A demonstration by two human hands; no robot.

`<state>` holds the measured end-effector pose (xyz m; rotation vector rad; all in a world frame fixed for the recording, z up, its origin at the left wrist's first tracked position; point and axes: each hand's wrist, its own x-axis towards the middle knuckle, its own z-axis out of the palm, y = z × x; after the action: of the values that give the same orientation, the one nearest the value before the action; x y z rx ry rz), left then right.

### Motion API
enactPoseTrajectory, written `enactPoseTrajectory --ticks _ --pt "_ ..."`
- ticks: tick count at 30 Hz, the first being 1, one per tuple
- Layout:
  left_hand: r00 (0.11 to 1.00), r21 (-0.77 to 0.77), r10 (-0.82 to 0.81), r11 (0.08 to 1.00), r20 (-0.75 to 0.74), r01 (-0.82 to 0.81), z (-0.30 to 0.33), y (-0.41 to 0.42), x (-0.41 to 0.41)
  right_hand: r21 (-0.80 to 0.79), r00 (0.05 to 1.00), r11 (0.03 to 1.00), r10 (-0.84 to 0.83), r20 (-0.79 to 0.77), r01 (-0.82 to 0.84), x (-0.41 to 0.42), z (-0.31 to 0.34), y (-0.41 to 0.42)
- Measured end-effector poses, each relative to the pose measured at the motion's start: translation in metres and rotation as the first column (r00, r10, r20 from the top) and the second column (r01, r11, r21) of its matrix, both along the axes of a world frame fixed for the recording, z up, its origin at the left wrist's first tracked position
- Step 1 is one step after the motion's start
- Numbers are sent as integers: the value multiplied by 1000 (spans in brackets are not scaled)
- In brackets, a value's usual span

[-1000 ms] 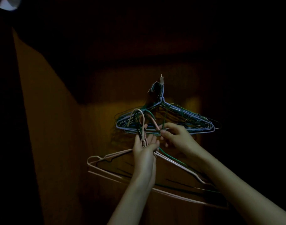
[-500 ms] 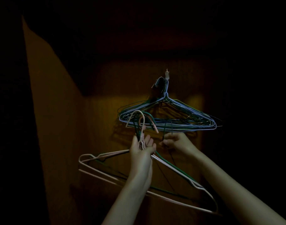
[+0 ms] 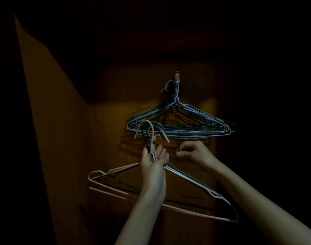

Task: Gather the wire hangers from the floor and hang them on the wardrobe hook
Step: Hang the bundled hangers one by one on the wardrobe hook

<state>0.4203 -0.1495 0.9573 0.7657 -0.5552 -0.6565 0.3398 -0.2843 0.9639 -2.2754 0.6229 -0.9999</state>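
Note:
A small hook (image 3: 177, 79) is fixed on the wardrobe's back panel. Several blue and green wire hangers (image 3: 179, 126) hang from it in a bundle. Below, my left hand (image 3: 153, 167) holds a bunch of pink and green wire hangers (image 3: 114, 175) by their necks, hook ends pointing up in front of the hanging bundle. My right hand (image 3: 193, 152) is just under the hung bundle, fingers curled, pinching a thin dark wire that runs down from it.
The wardrobe interior is very dark. A wooden side wall (image 3: 50, 121) slopes along the left. The back panel (image 3: 108, 131) is dimly lit around the hangers. A dark shelf or ceiling spans the top.
My right hand let go of the pink hook ends and moved right and down, to under the hung bundle. My left hand stays on the bunch.

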Motion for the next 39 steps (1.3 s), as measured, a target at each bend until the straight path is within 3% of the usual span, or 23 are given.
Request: enactPoseTrajectory --ticks 4,12,21,29,35,39 --pt "999 9 -8 1000 47 7 -2 -3 -1 47 984 998 42 175 -51 -4 13 8" --pt "981 75 -25 997 191 11 -13 0 -13 5 959 1000 24 283 -26 2 13 19" --pt "997 54 -20 998 80 16 -9 -9 -6 37 976 998 43 213 -52 8 5 13" --pt "1000 10 13 1000 -8 -13 6 -15 4 88 963 996 -28 268 4 -25 -6 -2" --pt "999 0 -25 1000 42 25 9 -26 4 24 957 986 -165 239 164 -29 -3 -7" --pt "996 -14 -24 1000 88 25 12 -31 3 -84 905 955 -238 353 284 -32 3 -2"
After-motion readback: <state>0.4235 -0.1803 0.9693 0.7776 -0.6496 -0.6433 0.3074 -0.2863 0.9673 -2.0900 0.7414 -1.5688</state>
